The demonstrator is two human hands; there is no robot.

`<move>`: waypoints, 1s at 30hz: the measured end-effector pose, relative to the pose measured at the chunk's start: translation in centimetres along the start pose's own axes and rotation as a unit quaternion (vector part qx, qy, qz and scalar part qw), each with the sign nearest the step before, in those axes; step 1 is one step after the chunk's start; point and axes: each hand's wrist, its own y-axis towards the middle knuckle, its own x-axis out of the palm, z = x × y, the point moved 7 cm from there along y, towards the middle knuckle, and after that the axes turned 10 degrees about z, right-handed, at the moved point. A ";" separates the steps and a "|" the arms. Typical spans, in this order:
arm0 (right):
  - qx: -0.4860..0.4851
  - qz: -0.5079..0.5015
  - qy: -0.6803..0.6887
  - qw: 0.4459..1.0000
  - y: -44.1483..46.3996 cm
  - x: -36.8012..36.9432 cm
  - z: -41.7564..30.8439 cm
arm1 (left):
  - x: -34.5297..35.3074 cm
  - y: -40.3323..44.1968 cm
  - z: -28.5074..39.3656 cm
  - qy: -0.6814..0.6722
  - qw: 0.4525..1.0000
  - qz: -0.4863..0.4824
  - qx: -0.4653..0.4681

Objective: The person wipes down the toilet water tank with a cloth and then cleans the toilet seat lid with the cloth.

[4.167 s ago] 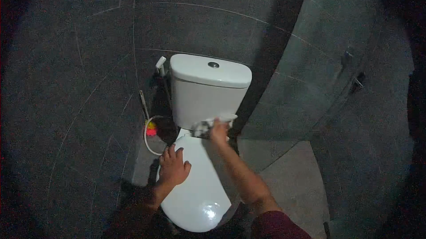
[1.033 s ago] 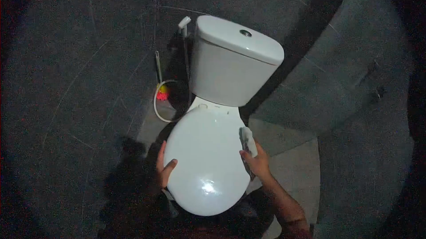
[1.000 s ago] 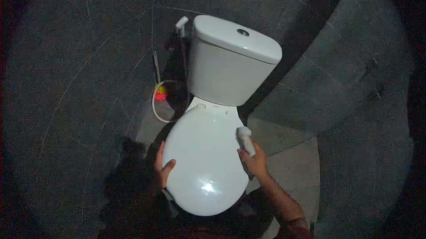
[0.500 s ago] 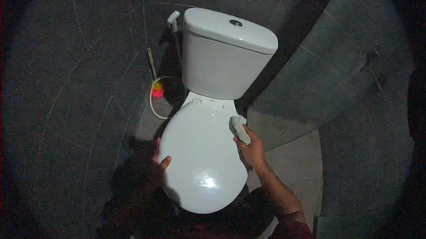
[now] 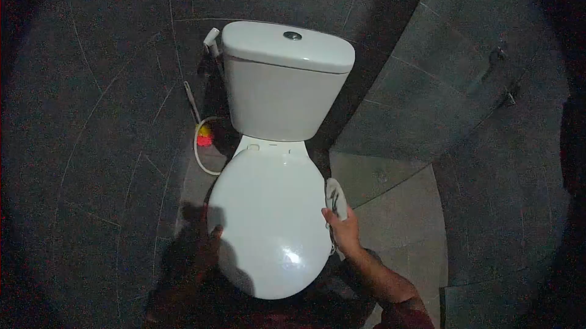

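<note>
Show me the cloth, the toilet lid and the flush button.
Cloth (image 5: 339,199): head view, on the bunched part showing beyond the right hand (image 5: 343,231).
Toilet lid (image 5: 274,222): head view, middle of its top.
Flush button (image 5: 292,36): head view, its centre.

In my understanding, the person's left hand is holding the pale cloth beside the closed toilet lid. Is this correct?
Only the side is wrong: in the head view, the person's right hand is holding the pale cloth beside the closed toilet lid.
</note>
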 end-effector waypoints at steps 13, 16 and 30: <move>-0.051 0.031 -0.159 0.985 1.7 0.1 -1.9 | -1.4 0.3 -2.6 0.188 0.982 0.015 -0.027; -0.099 -0.016 -0.096 0.990 4.9 2.5 -4.4 | -1.0 0.7 -2.7 0.125 0.992 -0.021 -0.019; -0.432 -0.178 -0.380 0.799 -0.7 18.8 -10.6 | -2.7 0.4 -3.7 0.124 0.988 0.046 -0.081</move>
